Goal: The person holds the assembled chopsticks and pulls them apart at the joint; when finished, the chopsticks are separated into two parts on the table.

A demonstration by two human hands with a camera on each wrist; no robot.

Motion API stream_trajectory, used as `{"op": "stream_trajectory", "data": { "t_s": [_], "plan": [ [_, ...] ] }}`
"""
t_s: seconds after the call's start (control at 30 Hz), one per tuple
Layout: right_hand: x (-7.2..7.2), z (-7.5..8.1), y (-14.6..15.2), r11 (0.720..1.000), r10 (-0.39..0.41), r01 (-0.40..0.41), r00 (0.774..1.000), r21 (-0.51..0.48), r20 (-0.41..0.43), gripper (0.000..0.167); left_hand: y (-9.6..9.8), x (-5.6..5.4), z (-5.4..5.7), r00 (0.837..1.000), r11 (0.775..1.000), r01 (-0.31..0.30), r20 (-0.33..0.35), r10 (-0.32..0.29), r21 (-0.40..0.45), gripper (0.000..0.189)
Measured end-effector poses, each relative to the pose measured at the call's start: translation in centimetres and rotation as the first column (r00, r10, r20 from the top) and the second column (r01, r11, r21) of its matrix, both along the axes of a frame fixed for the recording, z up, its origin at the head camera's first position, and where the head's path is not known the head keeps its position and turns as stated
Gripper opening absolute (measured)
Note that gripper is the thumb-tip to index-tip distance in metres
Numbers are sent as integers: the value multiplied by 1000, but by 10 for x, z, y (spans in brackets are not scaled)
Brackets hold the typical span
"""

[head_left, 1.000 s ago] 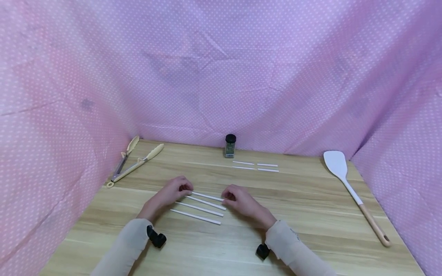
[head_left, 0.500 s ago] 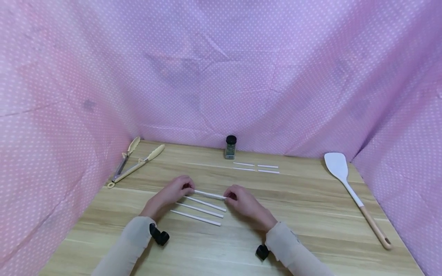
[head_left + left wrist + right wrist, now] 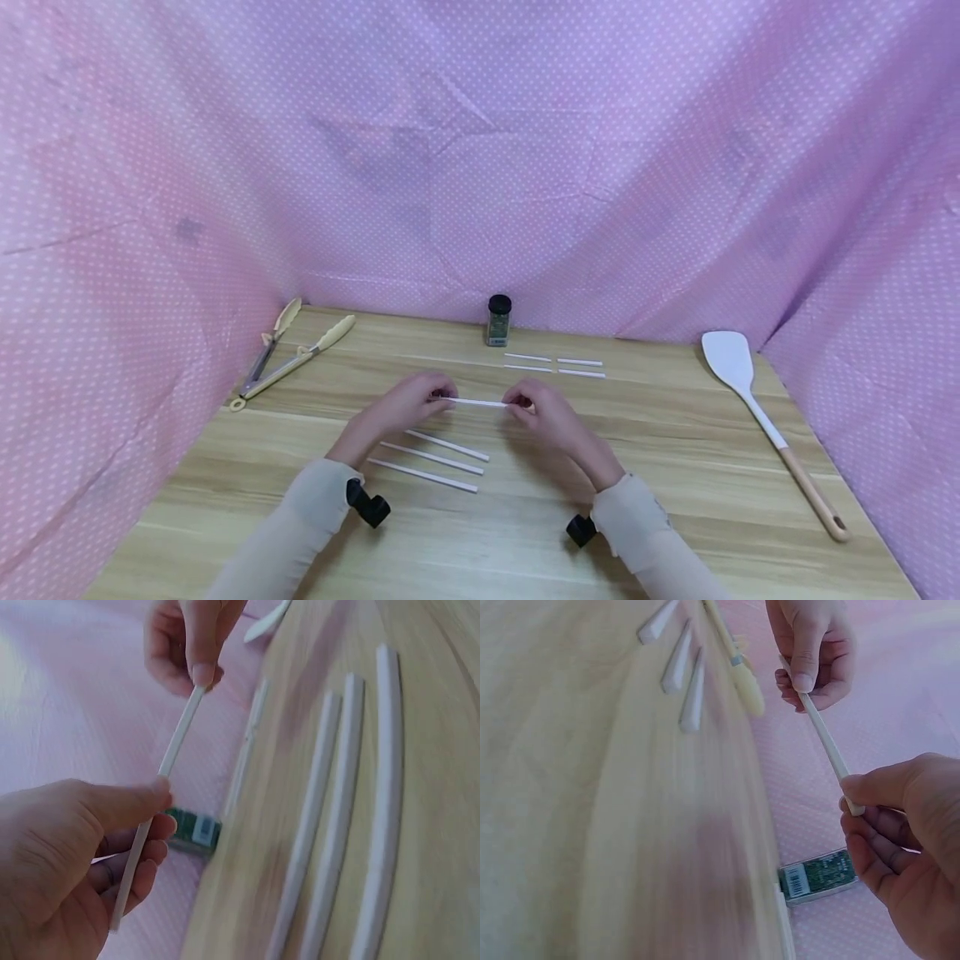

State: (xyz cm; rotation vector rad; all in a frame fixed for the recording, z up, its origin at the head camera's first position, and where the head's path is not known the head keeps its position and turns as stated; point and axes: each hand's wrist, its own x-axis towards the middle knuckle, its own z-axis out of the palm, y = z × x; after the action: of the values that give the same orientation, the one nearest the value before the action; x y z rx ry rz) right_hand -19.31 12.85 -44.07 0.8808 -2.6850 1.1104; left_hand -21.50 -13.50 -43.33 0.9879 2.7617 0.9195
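Note:
A thin white stick is held level between both hands, lifted over the table. My left hand pinches it with thumb and fingers near its left end; in the left wrist view a tail of the stick passes across the fingers. At the other end my right hand pinches it between thumb and fingertips, its tip just showing past the thumb in the right wrist view. Three more white sticks lie roughly side by side on the table, in front of the hands.
Several shorter white pieces lie in two rows at the back. Behind them stands a black-capped spice jar. Open tongs lie at the back left, a white spatula with wooden handle at the right. Pink dotted cloth surrounds the table.
Both hands have picked up the farthest of the long sticks from the row and carried it up, away from the body and slightly right. The other three sticks stay where they were.

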Motion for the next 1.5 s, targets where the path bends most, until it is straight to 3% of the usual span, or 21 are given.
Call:
{"op": "stream_trajectory", "data": {
  "t_s": [0.4,0.63,0.93,1.2,1.5],
  "plan": [
    [2,11,-17,996,53,-46,995,83,-81,7,20,5,15,995,998,60,-82,-61,-7,6],
    [2,16,-19,996,39,-35,998,79,-40,4,23,5,17,996,999,49,-74,-51,-19,6],
    [0,21,-14,992,113,-111,993,66,-32,5,22,1,18,988,994,112,-111,-109,15,7],
    [4,22,-12,995,100,-96,988,42,-121,5,21,-6,17,969,978,188,-182,-169,91,8],
    [7,20,-10,999,46,-47,983,3,-179,5,23,-7,20,970,980,170,-190,-149,100,7]
  ]
}}
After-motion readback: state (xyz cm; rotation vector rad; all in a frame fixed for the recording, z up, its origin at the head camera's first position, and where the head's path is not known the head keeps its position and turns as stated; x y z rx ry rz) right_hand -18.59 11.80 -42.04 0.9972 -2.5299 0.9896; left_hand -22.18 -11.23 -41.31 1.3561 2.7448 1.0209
